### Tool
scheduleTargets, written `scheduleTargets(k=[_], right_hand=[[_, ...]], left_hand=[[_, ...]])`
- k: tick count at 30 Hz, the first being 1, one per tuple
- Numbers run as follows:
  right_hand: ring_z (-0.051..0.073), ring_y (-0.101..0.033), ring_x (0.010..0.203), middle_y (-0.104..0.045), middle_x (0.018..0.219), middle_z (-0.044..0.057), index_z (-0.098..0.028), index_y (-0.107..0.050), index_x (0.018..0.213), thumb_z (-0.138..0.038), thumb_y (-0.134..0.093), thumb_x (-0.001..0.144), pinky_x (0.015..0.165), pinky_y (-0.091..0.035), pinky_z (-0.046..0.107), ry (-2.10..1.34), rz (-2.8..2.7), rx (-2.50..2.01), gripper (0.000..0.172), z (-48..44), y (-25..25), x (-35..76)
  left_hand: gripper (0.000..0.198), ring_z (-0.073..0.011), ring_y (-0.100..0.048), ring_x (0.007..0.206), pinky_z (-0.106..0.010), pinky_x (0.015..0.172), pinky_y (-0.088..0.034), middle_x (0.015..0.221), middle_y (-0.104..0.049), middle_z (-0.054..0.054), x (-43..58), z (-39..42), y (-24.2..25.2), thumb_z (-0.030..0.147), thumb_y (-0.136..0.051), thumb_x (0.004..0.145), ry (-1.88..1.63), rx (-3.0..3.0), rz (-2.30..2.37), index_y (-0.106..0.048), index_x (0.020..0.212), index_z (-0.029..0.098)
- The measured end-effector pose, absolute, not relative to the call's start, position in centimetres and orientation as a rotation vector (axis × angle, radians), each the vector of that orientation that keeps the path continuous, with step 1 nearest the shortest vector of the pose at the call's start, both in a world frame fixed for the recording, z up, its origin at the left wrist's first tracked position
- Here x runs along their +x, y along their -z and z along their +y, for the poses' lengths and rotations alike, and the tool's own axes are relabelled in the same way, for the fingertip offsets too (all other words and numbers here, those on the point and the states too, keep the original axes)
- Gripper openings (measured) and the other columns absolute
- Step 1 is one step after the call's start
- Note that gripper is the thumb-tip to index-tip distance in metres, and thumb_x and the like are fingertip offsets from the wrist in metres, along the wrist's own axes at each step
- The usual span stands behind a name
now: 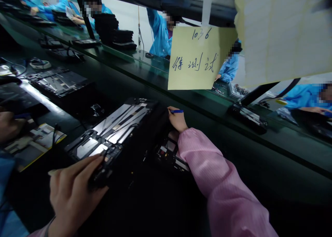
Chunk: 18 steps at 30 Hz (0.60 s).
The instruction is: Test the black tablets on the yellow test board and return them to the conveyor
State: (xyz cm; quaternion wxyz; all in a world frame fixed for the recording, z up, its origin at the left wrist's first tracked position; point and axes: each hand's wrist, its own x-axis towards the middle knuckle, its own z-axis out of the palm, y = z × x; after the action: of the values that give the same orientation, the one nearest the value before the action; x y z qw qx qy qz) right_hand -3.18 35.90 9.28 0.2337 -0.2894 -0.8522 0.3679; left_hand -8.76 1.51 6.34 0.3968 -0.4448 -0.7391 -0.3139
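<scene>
My left hand (74, 187) grips the near corner of a black tray stack (137, 136), fingers on top and thumb along the side. Silver and black electronic parts (120, 121) lie in rows on top of that stack, which sits tilted across the view. Past its right side, my right hand (177, 119) is closed around a slim blue pen-like tool (177, 111), whose exact kind I cannot make out. Below my pink right sleeve lies another black tray with electronic parts (168, 149), partly covered by the forearm.
To the left stands another tray stack (59, 83), beside a co-worker's hand (9, 124) and a yellow-edged board (37, 142). A handwritten yellow paper sign (199, 59) hangs ahead. Across the green bench (207, 107), people in blue work near black stacks (107, 29) and a tray (247, 117).
</scene>
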Motion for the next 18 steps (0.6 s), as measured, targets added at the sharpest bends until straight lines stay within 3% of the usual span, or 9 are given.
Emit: scheduleTargets(k=[2, 5, 11, 15, 18], right_hand=[[0.018, -0.065, 0.083, -0.069, 0.080, 0.003, -0.020, -0.065, 0.071, -0.014, -0.051, 0.080, 0.077, -0.047, 0.026, -1.042, -2.412, -0.777, 0.018, 36.3, -9.1, -3.2], [0.016, -0.064, 0.073, -0.068, 0.075, 0.001, -0.019, -0.067, 0.071, -0.010, -0.054, 0.075, 0.070, -0.046, 0.024, -1.141, -2.463, -0.792, 0.016, 36.8, -8.7, -3.2], [0.015, -0.061, 0.062, -0.065, 0.065, 0.000, -0.021, -0.067, 0.072, -0.023, -0.058, 0.080, 0.062, -0.045, 0.025, -1.239, -2.430, -0.919, 0.012, 36.9, -8.6, -3.4], [0.015, -0.061, 0.061, -0.063, 0.064, 0.001, -0.021, -0.064, 0.070, -0.033, -0.055, 0.086, 0.064, -0.048, 0.026, -1.292, -2.375, -0.931, 0.023, 36.5, -9.0, -3.5], [0.012, -0.061, 0.057, -0.062, 0.063, 0.001, -0.019, -0.062, 0.073, -0.034, -0.051, 0.090, 0.063, -0.052, 0.024, -1.530, -2.172, -0.914, 0.025, 36.0, -10.1, -3.4]], left_hand=[[0.061, -0.0242, -0.063, 0.078, -0.038, 0.071, -0.044, 0.107, -0.069, -0.010, -8.2, 1.1, -6.6, 0.036, -0.072, 0.074, 0.662, -1.249, -1.913, -0.054, 0.131, 0.023], [0.059, -0.0234, -0.063, 0.080, -0.036, 0.069, -0.044, 0.109, -0.069, -0.010, -7.5, 0.7, -6.7, 0.041, -0.071, 0.076, 0.533, -1.409, -1.919, -0.055, 0.129, 0.020], [0.052, -0.0210, -0.063, 0.076, -0.034, 0.067, -0.044, 0.110, -0.068, -0.014, -7.6, 0.6, -5.2, 0.029, -0.076, 0.073, 0.392, -1.502, -1.864, -0.059, 0.120, 0.015], [0.047, -0.0181, -0.063, 0.071, -0.032, 0.065, -0.045, 0.103, -0.071, -0.011, -8.3, 0.1, -4.1, 0.025, -0.080, 0.069, 0.449, -1.482, -1.783, -0.061, 0.112, 0.019], [0.055, -0.0232, -0.067, 0.078, -0.035, 0.064, -0.046, 0.106, -0.070, -0.011, -9.4, -0.3, -3.9, 0.034, -0.081, 0.065, 0.522, -1.389, -1.832, -0.057, 0.113, 0.023]])
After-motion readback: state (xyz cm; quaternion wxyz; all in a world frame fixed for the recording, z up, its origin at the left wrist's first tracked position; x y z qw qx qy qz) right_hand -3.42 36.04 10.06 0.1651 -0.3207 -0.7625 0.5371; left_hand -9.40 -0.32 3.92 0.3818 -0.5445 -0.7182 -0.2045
